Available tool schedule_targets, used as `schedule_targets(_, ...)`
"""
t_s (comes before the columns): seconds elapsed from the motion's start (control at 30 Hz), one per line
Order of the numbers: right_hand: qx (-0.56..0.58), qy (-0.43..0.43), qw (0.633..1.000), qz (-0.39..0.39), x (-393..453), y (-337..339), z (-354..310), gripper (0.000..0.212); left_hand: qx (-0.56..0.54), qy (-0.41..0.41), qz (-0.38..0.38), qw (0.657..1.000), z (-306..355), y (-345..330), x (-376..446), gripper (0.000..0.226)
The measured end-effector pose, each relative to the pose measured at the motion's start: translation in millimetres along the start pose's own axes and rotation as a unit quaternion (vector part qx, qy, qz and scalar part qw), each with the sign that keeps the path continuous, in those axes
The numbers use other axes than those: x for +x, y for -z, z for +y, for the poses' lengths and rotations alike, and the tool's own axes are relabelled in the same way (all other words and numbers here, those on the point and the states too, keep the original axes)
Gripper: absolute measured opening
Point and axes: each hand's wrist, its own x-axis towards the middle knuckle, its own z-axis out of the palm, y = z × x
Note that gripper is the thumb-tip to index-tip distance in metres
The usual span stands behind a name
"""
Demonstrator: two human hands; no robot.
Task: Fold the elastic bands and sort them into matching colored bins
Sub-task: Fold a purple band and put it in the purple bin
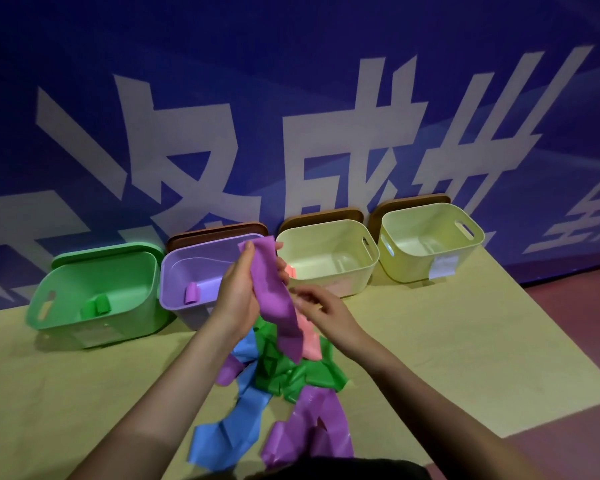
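My left hand [238,296] grips the top of a purple elastic band [274,299] and holds it up in front of the purple bin [174,271]. The band hangs down over the pile. My right hand [321,306] pinches the band's right edge at mid-length. Under the hands lies a heap of bands: green [291,372], blue [232,431], purple [312,427] and pink [310,341]. A rolled purple band [192,293] lies in the purple bin, and a rolled green band [96,306] in the green bin [49,299].
Two pale yellow bins [371,258] [475,233] stand to the right of the purple one, all in a row against a blue banner wall. The bins and bands sit on a yellow mat [430,358]; reddish floor [568,323] lies to its right.
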Motion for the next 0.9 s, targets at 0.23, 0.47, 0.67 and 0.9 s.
schedule_targets(0.23, 0.016, 0.065, 0.997, 0.040, 15, 20, -52, 0.008, 0.067, 0.063, -0.028, 0.995, -18, 1, -8, 0.041)
schedule_targets(0.47, 0.005, 0.067, 0.995, 0.070, 19, 22, -57, 0.019, 0.084, 0.132, -0.104, 0.982, -16, 1, -12, 0.047)
schedule_targets(0.67, 0.061, 0.062, 0.986, 0.139, 20, 24, -65, 0.009, 0.131, 0.018, -0.039, 0.990, -24, 0, -12, 0.020)
schedule_targets(0.9, 0.066, 0.106, 0.988, 0.089, 14, 34, -67, 0.020, 0.151, -0.044, 0.007, 0.987, -24, -3, -11, 0.020)
